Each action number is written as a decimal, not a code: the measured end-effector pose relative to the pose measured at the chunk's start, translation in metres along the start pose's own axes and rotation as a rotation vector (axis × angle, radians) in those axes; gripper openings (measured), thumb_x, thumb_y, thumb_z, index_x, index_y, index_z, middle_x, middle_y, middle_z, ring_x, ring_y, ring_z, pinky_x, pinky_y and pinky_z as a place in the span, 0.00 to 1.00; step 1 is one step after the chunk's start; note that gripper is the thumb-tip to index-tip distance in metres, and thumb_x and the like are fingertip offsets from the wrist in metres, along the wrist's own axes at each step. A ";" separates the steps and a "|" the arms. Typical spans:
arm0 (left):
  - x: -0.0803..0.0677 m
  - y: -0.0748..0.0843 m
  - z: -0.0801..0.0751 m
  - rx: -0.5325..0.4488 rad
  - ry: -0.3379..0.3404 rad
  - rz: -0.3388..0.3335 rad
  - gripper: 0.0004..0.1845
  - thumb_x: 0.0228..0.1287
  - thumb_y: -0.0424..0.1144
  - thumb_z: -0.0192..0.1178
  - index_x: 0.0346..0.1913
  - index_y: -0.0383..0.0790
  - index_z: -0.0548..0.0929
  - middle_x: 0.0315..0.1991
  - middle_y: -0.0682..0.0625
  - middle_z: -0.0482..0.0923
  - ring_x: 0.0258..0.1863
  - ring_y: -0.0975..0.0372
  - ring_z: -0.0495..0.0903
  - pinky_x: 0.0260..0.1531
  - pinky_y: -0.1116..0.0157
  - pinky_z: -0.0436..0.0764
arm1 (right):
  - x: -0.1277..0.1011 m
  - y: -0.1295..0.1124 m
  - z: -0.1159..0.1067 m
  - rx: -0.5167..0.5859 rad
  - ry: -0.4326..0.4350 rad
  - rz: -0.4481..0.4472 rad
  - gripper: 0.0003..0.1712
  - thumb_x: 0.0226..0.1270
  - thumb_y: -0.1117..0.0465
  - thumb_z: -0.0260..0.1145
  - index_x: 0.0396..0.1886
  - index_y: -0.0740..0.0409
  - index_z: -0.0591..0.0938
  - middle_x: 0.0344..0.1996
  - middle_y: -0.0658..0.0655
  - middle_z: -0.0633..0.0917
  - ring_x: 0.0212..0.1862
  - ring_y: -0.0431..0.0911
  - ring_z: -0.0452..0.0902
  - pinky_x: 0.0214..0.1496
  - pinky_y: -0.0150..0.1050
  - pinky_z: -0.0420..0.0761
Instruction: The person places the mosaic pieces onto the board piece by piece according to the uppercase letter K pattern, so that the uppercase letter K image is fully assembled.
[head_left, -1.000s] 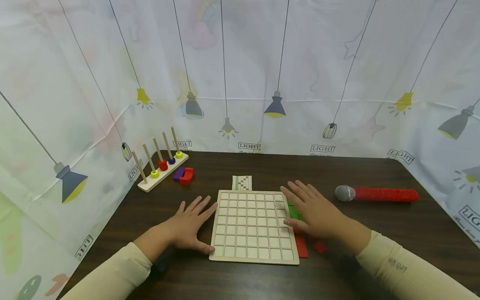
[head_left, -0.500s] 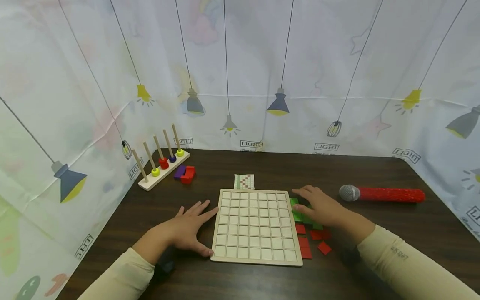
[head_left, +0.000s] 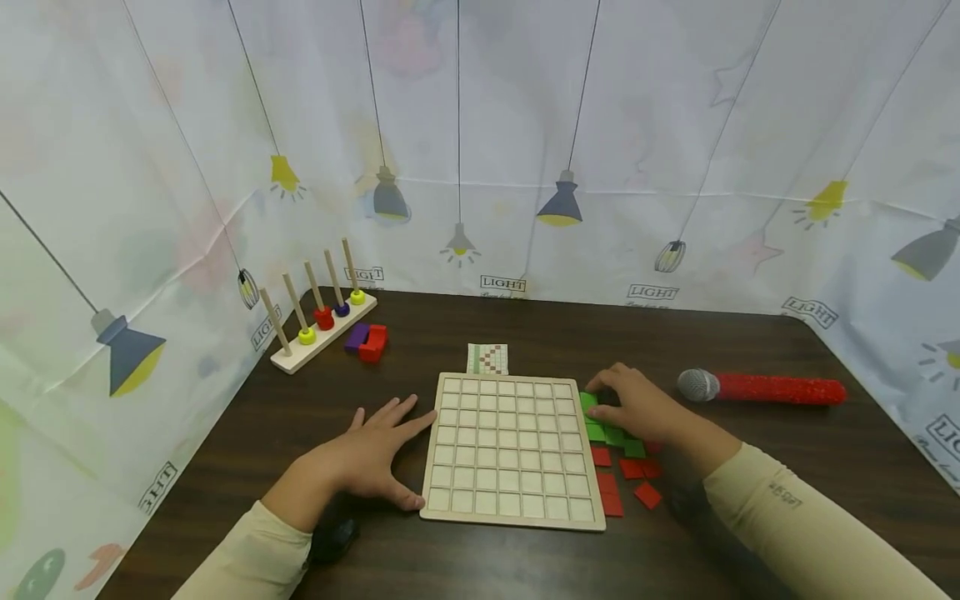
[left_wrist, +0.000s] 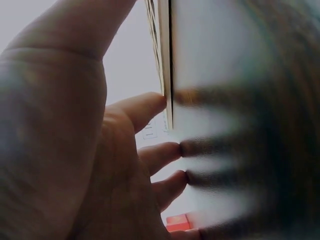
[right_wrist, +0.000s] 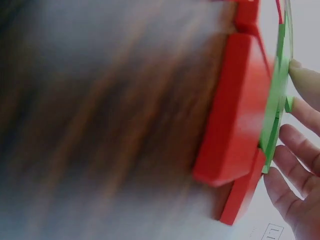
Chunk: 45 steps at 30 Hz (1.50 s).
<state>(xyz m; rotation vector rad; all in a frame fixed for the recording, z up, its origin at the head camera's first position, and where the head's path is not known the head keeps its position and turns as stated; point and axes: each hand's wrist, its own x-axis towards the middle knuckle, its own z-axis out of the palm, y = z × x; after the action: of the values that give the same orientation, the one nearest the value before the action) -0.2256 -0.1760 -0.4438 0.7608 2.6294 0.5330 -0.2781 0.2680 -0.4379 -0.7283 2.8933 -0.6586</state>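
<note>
The left hand [head_left: 371, 458] is laid flat on the table [head_left: 750, 467], fingers spread and relaxed, thumb and index tip touching the grid board's [head_left: 512, 446] left edge. Red tiles [head_left: 626, 483] are scattered just right of the board. Beyond them, the green tiles [head_left: 603, 432] are pinched by the right hand's [head_left: 637, 407] curled fingertips [right_wrist: 300, 80].

Open dark table [head_left: 525, 325] stretches behind the grid board [head_left: 512, 447], broken only by a small pattern card [head_left: 487, 358]. The left hand [head_left: 372, 454] blocks the board's left edge; the right hand [head_left: 637, 408] and loose green tiles [head_left: 611, 433] and red tiles [head_left: 626, 483] crowd its right. A microphone [head_left: 761, 388] lies farther right; a peg rack [head_left: 318, 329] and coloured blocks [head_left: 366, 342] fill the back-left corner.
</note>
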 end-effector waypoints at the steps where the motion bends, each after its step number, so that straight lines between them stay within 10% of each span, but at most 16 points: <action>1: 0.000 0.000 0.000 0.002 0.001 0.003 0.64 0.44 0.71 0.75 0.83 0.61 0.53 0.83 0.48 0.40 0.80 0.47 0.37 0.68 0.30 0.34 | 0.002 0.000 0.000 0.007 0.002 0.007 0.21 0.70 0.52 0.72 0.56 0.58 0.82 0.53 0.60 0.79 0.57 0.58 0.74 0.57 0.60 0.75; 16: 0.001 -0.002 0.001 0.021 0.005 -0.008 0.65 0.43 0.72 0.75 0.83 0.62 0.52 0.83 0.49 0.39 0.81 0.49 0.35 0.68 0.32 0.33 | 0.038 -0.004 -0.009 0.152 0.080 0.159 0.10 0.73 0.58 0.69 0.47 0.59 0.80 0.42 0.56 0.83 0.43 0.51 0.78 0.41 0.48 0.77; 29: -0.002 -0.001 -0.001 0.005 0.003 0.004 0.64 0.45 0.71 0.74 0.83 0.61 0.52 0.83 0.49 0.37 0.80 0.50 0.35 0.68 0.32 0.32 | 0.108 -0.088 0.028 0.382 0.001 0.077 0.06 0.73 0.62 0.68 0.45 0.58 0.81 0.40 0.54 0.84 0.41 0.48 0.81 0.43 0.45 0.81; 45: -0.001 -0.001 -0.001 0.007 -0.008 -0.010 0.64 0.45 0.72 0.74 0.83 0.61 0.51 0.83 0.49 0.37 0.81 0.50 0.34 0.69 0.32 0.32 | 0.127 -0.128 0.052 0.237 -0.042 0.072 0.06 0.72 0.59 0.70 0.42 0.54 0.83 0.36 0.50 0.83 0.35 0.45 0.78 0.39 0.44 0.79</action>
<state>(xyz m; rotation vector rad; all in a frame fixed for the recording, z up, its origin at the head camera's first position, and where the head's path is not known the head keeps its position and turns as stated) -0.2255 -0.1782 -0.4428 0.7499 2.6277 0.5171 -0.3256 0.0865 -0.4275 -0.5963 2.7241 -0.9440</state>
